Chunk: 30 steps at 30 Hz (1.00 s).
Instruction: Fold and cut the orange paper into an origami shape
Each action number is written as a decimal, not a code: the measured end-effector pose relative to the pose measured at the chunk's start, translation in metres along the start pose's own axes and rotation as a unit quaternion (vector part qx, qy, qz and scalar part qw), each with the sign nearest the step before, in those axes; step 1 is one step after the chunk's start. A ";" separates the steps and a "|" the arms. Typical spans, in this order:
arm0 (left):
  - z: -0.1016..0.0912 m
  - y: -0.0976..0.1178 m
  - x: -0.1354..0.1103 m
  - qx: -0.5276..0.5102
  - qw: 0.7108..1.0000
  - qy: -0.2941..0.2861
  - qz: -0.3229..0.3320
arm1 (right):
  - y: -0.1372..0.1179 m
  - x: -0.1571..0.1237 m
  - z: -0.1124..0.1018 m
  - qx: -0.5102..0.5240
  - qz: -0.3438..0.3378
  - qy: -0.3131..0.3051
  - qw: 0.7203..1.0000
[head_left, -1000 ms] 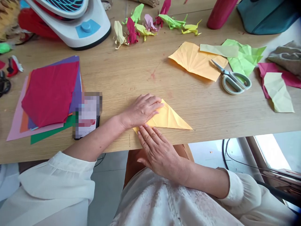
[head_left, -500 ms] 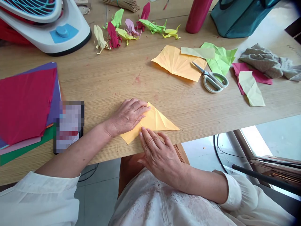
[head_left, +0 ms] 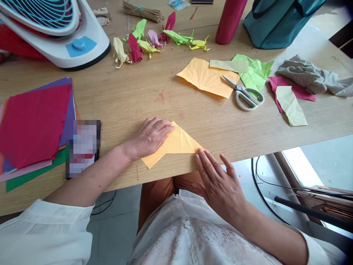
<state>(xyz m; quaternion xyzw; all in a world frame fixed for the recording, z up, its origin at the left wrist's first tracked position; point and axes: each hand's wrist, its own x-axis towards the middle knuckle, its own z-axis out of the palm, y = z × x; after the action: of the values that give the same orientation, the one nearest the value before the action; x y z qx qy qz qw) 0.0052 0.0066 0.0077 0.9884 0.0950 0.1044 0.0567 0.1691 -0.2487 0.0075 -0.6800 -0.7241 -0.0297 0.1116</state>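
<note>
A sheet of light orange paper (head_left: 180,141), folded to a triangle with a flap sticking out at the lower left, lies near the table's front edge. Fold lines cross its right half. My left hand (head_left: 149,136) is closed over its left side, fingers bent and together, holding it against the table and hiding part of it. At the paper's right corner, the fingertips of my right hand (head_left: 217,176) touch the lower folded edge. That hand is open, its fingers stretched out and the little finger spread away.
Scissors (head_left: 245,95) lie partly on a creased orange sheet (head_left: 201,73). Folded paper animals (head_left: 135,48) stand at the back by a white fan (head_left: 91,40). Left are coloured sheets (head_left: 33,125) and a phone (head_left: 84,147); behind stand a red bottle (head_left: 230,22) and teal bag (head_left: 273,27).
My right hand has slid right along the paper's lower edge, from near its middle to the right corner. My left hand stays on the paper. The view has shifted slightly.
</note>
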 end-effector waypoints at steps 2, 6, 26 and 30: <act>-0.001 0.000 0.001 0.007 1.000 -0.002 0.004 | 0.002 -0.003 0.000 -0.008 0.004 0.004 1.000; -0.007 0.012 0.008 0.042 0.999 -0.019 -0.007 | 0.003 -0.004 0.004 -0.018 0.003 0.017 1.000; 0.033 0.071 0.009 0.051 0.976 0.081 -0.196 | 0.026 -0.009 0.002 0.058 -0.005 0.083 0.995; 0.037 0.064 0.002 0.057 0.983 0.054 -0.163 | 0.033 -0.004 -0.004 0.104 0.021 0.124 0.987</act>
<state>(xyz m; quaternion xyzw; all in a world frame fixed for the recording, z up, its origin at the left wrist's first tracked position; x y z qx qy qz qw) 0.0261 -0.0588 -0.0195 0.9541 0.2638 0.1413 0.0109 0.2026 -0.2506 0.0066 -0.6706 -0.6895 -0.0366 0.2712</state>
